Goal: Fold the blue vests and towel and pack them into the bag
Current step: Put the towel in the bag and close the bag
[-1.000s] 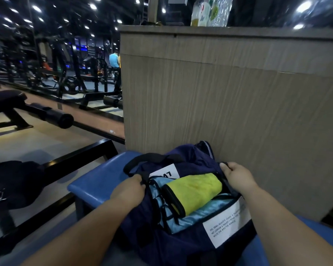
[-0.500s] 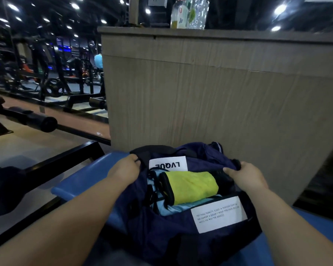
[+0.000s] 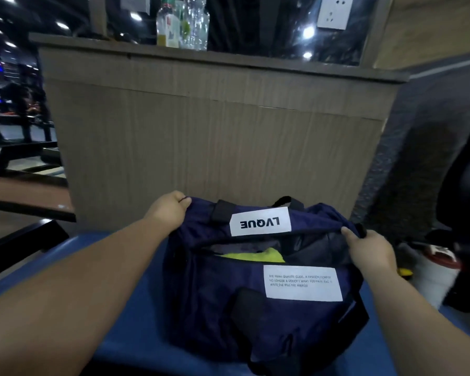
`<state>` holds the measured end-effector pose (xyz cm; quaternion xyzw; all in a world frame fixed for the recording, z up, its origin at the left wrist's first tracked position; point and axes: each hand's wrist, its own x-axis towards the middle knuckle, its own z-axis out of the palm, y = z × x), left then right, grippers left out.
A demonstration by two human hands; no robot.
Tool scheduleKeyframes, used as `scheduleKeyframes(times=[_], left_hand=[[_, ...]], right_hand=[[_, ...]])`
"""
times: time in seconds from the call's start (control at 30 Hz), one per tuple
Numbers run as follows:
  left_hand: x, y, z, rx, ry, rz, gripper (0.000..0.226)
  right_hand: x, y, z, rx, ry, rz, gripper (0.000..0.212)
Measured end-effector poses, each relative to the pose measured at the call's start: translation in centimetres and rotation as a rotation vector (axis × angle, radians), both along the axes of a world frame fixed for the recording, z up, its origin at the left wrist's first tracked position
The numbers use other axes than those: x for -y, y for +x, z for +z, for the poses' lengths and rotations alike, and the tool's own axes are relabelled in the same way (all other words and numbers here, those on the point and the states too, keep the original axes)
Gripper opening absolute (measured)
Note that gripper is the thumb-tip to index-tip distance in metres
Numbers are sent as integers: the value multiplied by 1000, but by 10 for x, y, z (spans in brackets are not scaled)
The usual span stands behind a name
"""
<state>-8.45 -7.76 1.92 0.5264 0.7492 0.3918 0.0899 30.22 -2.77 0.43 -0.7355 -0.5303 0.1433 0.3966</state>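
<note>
Matt cloth bag; wood-grain counter; smooth bench.

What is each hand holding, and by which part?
Both grip the navy bag: left hand its left end, right hand its right end by the opening.

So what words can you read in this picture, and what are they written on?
"LVQUE": black letters, upside down from here, on the small white patch on the bag.
The big white patch on the bag's near side: three lines of tiny print, too blurred to read.
The bottle on the counter: label too blurred to read.
</note>
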Motion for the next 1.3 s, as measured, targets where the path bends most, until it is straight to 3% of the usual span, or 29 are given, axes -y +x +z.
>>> scheduleKeyframes(times=[0.17, 0.4, 0.47, 0.57, 0.8, 0.9, 1.0, 1.07, 1.2, 1.3], left_hand=[[-29, 40, -12, -1, 26, -84, 33], [-42, 62, -52, -255, -314, -90, 25], [-38, 71, -51, -340, -264, -33, 34], [-30, 110, -34, -365, -11, -110, 50], [-1, 232, -12, -364, 296, -575, 35], [2, 271, -18, -419, 126, -730, 55], [-4, 287, -29, -475, -115, -792, 55], [-9, 286, -38, -615, -127, -739, 53], [-19, 273, -51, -740, -110, -594, 42], [-27, 264, -59, -752, -129, -566, 35]], right_hand=[[4, 48, 0, -22, -30, -96, 61], [10, 69, -28, -95, -260, -18, 61], [12, 66, -37, -135, -272, -19, 63], [18, 61, -49, -251, -224, 14, 66], [47, 36, -66, -516, -6, 177, 60], [60, 22, -71, -524, 21, 383, 27], [66, 14, -82, -416, -40, 549, 29], [65, 17, -89, -368, -62, 601, 32], [53, 27, -95, -437, -110, 528, 30], [36, 47, -99, -324, 51, 208, 23]])
